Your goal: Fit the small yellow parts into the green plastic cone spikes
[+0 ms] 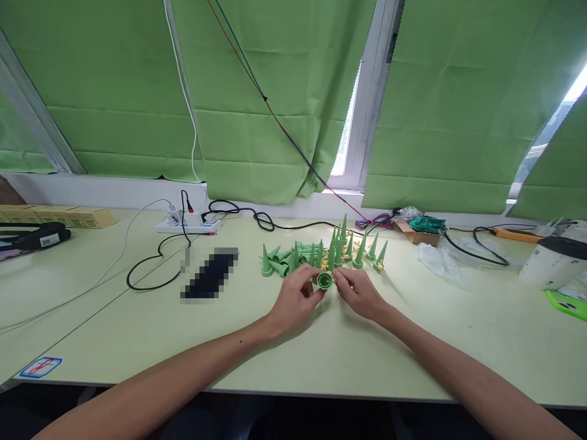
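Observation:
Between its thumb and fingers, my left hand (294, 297) grips a green plastic cone (324, 280), its round hollow base turned towards me. My right hand (361, 294) is closed in a pinch right beside that base; whatever its fingertips may hold is too small to make out. Just beyond both hands is a cluster of similar green cones, some upright like the tall spike (343, 230), others lying on their sides like the one at left (279, 267). Small yellow pieces (380, 265) lie among them, partly hidden by the cones and my hands.
A dark pixelated shape (211, 275) lies left of the cones. Behind it sit a white power strip (188, 222) and black cables (263, 221). On the right are a small cardboard box (415, 234), clear plastic bags (438, 263), a white cup (553, 264) and a bright green phone (567, 304).

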The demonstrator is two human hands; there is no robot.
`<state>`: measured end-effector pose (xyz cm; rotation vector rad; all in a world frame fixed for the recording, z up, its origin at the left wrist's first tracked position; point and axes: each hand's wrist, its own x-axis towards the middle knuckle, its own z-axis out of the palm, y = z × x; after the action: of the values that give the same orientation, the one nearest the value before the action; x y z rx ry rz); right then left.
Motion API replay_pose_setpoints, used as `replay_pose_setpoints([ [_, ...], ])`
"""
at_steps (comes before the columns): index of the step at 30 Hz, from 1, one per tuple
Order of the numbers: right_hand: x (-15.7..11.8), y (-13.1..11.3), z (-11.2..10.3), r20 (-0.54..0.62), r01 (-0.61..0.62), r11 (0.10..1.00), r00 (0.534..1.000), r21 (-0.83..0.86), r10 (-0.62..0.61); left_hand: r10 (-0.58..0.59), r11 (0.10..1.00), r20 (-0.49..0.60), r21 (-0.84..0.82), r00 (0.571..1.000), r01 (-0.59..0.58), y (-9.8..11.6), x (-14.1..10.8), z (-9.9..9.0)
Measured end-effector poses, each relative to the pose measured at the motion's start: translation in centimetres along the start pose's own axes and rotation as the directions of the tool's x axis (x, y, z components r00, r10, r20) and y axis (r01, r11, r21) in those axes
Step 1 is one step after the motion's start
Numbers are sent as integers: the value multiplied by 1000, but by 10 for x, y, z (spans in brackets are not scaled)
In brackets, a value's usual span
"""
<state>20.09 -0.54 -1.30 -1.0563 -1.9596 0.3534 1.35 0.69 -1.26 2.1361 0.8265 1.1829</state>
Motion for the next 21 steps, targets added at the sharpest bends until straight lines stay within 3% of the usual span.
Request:
replay_pose_setpoints([
  [14, -2, -6, -4, -77, 65, 996, 995, 56, -60, -170, 968, -37, -195, 985, 160, 0, 0, 0],
  [21, -1, -2, -3, -76, 82, 996, 994, 47, -79, -251, 918, 72, -299, 965, 261, 7, 1, 0],
])
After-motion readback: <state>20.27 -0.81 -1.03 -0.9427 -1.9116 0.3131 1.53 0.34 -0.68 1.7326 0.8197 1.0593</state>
